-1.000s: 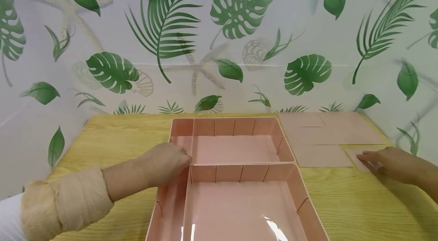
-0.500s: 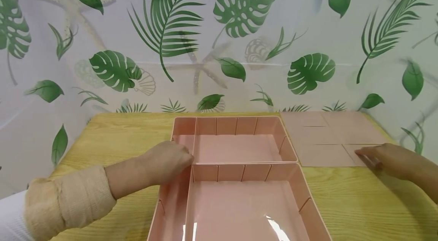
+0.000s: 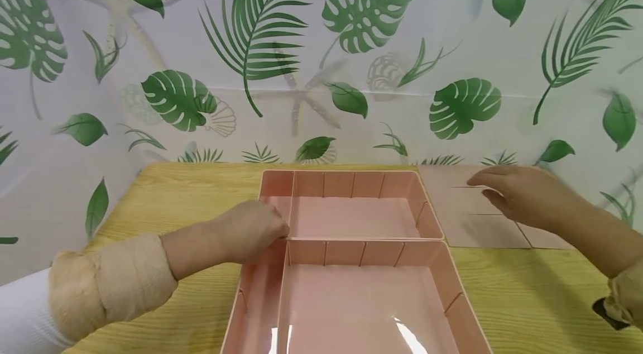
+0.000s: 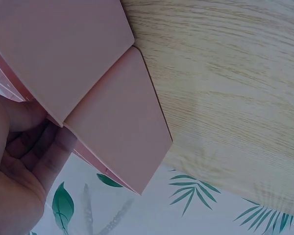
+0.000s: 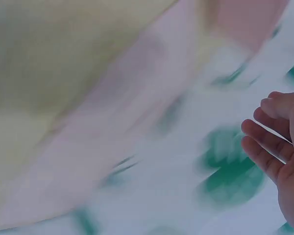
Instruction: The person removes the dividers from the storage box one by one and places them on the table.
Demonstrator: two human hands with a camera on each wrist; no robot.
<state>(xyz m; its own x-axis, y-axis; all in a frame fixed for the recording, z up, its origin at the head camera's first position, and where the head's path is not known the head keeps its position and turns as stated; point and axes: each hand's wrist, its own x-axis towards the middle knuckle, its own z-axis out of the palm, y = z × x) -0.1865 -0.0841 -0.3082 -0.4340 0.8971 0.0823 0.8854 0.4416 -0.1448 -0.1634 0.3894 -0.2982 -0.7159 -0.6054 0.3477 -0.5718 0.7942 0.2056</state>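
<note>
Two pink plastic organizer trays stand end to end on the table: a back tray (image 3: 354, 214) and a front tray (image 3: 359, 298). A thin lengthwise divider (image 3: 291, 197) sets off a narrow left compartment. My left hand (image 3: 256, 231) reaches over the left side where the trays meet; in the left wrist view its curled fingers (image 4: 54, 152) hold the tray walls at the joint. My right hand (image 3: 522, 197) hovers above flat pink panels (image 3: 489, 231) laid side by side at the right. Its fingers are extended and loosely bent, holding nothing.
The wood-grain table (image 3: 201, 186) shows left of the trays and at the front right. Behind it hangs a white cloth (image 3: 311, 114) printed with green leaves and starfish. The panels lie close against the back tray's right side.
My right hand pushed the near right panel against its neighbour, then let go, rose and moved back and left over the panels. The left hand stays on the trays; the head view shifted slightly.
</note>
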